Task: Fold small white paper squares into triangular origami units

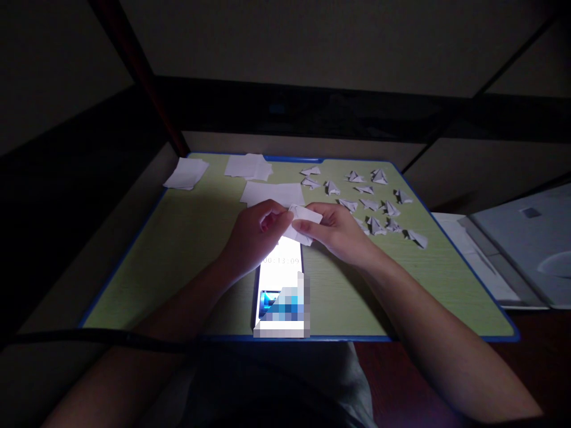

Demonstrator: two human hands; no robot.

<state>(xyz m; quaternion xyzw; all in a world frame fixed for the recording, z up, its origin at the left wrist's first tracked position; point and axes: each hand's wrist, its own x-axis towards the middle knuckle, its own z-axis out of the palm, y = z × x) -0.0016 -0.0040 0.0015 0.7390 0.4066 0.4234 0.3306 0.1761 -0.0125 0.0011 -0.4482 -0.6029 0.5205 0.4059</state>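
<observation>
A small folded piece of white paper (pixel 307 217) is held up between both hands, over the top end of a lit phone. My left hand (pixel 262 230) pinches its left edge between thumb and fingers. My right hand (pixel 335 230) grips the right side, thumb on top and fingers behind. The phone (pixel 279 274) lies on the table with its bright screen showing a timer. Part of its lower screen is blurred out. Just beyond the hands lie flat white sheets (pixel 273 192), partly covered by my left hand.
On the right of the green table (pixel 178 255) stand several small folded paper figures (pixel 375 224). Stacks of white paper lie at the back left (pixel 186 173) and back middle (pixel 248 166). A dark cable (pixel 111 337) crosses the near left edge. A white box-like object (pixel 526 238) stands right of the table.
</observation>
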